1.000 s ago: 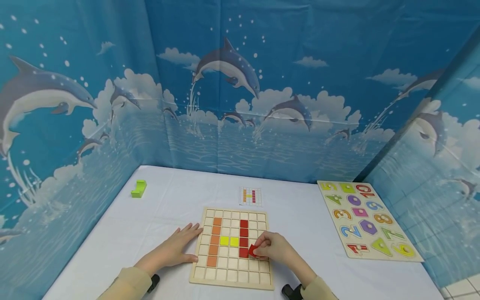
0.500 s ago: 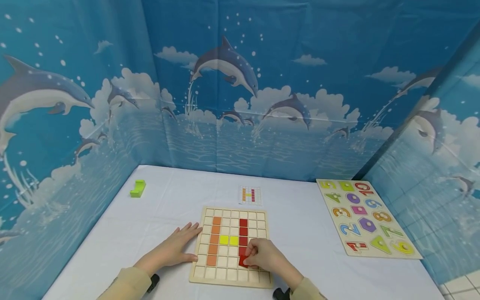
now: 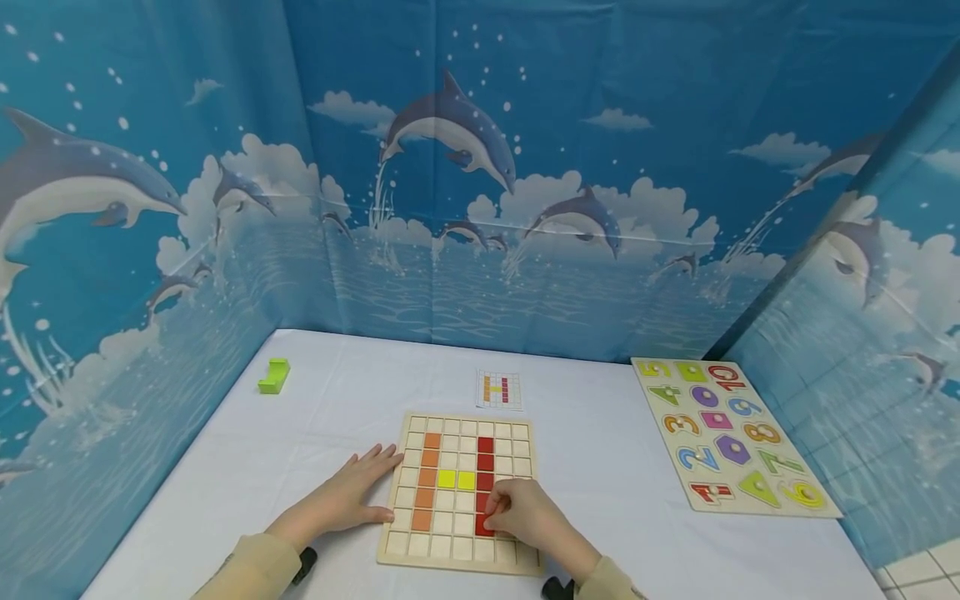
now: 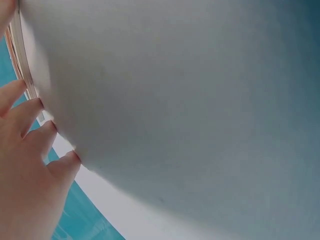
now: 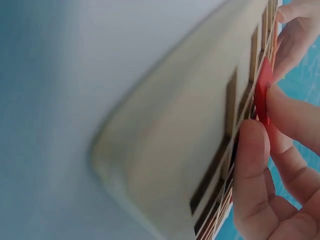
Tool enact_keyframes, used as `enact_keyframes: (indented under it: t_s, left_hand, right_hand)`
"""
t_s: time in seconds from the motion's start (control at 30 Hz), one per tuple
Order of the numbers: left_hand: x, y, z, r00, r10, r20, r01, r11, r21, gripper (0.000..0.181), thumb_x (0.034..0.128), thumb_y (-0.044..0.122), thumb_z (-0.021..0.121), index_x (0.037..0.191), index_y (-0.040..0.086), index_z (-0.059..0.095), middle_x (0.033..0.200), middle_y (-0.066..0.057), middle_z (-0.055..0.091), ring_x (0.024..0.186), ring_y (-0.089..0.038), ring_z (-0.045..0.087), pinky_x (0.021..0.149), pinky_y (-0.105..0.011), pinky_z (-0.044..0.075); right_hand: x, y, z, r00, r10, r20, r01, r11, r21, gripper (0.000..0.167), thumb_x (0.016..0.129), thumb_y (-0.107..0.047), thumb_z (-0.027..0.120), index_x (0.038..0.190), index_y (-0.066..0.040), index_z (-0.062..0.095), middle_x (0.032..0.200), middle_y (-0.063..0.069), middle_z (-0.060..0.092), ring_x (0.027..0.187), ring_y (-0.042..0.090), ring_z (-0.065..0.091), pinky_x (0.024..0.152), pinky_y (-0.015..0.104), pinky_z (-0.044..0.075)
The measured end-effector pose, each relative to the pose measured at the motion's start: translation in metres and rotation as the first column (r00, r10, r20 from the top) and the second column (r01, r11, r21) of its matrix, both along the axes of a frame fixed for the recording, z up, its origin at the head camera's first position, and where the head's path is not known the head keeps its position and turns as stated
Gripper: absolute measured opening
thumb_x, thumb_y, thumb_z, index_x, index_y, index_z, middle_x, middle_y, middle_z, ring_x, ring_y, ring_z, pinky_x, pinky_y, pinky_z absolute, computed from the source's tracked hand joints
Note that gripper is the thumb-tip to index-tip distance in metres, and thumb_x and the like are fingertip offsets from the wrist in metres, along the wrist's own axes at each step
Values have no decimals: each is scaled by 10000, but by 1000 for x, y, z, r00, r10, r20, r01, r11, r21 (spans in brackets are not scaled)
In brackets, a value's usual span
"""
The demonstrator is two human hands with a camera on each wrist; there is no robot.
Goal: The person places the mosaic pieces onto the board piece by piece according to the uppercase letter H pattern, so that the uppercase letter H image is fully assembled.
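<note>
My right hand [image 3: 525, 512] is at the lower end of the red column on the wooden grid board [image 3: 462, 557]. Its curled fingers hold a red square tile [image 5: 263, 92] at a cell; in the right wrist view the tile looks slightly tilted, one fingertip on its face. Above it in the column are several red tiles [image 3: 486, 461]. An orange column [image 3: 427, 477] stands at the left, with two yellow tiles [image 3: 457, 479] between the columns. My left hand [image 3: 345, 496] lies with spread fingers against the board's left edge, also seen in the left wrist view.
Behind the board lies a small pattern card [image 3: 499, 390] with a similar coloured design. A green block [image 3: 274, 376] sits at the far left of the white tabletop [image 3: 592, 442]. A number and shape puzzle board [image 3: 737, 437] is at the right. Dolphin-printed curtains [image 3: 450, 275] surround the table.
My right hand has brought the red tile left and toward me, from beside the column down to its lower end, where it now sits straighter. My left hand has stayed at the board's edge.
</note>
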State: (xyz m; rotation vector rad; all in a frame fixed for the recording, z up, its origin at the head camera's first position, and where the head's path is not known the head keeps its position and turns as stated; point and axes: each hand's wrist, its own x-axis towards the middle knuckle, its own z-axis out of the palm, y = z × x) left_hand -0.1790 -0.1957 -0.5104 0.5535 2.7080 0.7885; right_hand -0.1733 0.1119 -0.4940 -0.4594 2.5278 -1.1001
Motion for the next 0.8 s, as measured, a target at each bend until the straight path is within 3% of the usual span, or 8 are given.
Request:
enact_keyframes:
  t_s: [0.4,0.8]
  left_hand:
    - [2,-3,2,1000,2,8,-2,1000,17,901,791,449,778,1502,58,386,1597,-183,304,1493,-420,207,1179,-677,153]
    - [6,-3,2,1000,-7,19,7,1000,25,895,794,456,770,1499,54,391,1591,-198,306,1486,-438,210,1170,-693,150]
  right_hand:
    - [6,-7,1,998,-49,-28,49,999,11,187,779,-56,805,744,-96,625,668,-38,555,611,93,494,516,187,408]
    - [4,15,4,993,-109,45,111,993,-44,185,849,-257,767,862,-110,656,762,-30,615,673,115,546,544,222,454]
